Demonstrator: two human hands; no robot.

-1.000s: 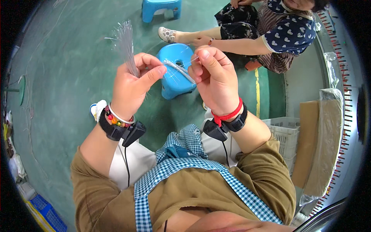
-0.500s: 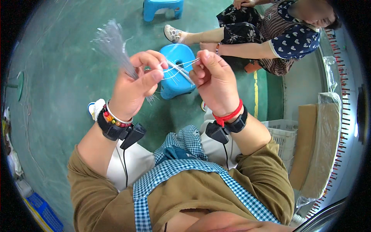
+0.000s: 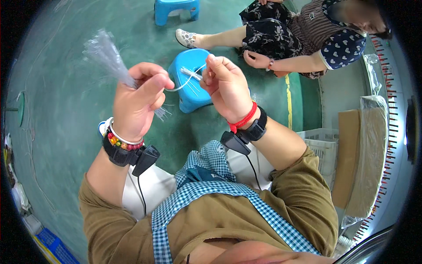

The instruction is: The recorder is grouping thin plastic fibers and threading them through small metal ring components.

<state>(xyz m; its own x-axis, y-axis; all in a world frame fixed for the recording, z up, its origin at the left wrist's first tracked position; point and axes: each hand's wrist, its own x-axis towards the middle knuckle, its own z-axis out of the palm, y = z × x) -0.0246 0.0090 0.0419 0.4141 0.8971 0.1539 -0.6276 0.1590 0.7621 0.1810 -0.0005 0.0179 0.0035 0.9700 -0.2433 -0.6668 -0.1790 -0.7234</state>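
My left hand (image 3: 137, 101) is closed round a bundle of thin, translucent whitish strands (image 3: 105, 55). Their fanned ends stick out at the upper left, and the other ends poke out below the palm. One white strand (image 3: 186, 84) bows from the left fingertips to my right hand (image 3: 228, 90), whose thumb and forefinger pinch its far end. Beneath and beyond both hands stands a blue stool (image 3: 189, 104). More pale strands (image 3: 191, 74) lie across its seat, partly hidden by my right hand. The exact kind of strand cannot be made out.
Another person (image 3: 312, 39) sits at the upper right, one leg stretched toward the blue stool. A second blue stool (image 3: 176, 6) is at the top. White crates (image 3: 321, 147) and plastic-wrapped cardboard (image 3: 367, 158) stand at my right. Cords from both wrist devices hang toward my lap.
Both hands have shifted left, the left one also slightly down. A single bowed strand now spans them, where several crossed before. The seated person's near hand has moved right.
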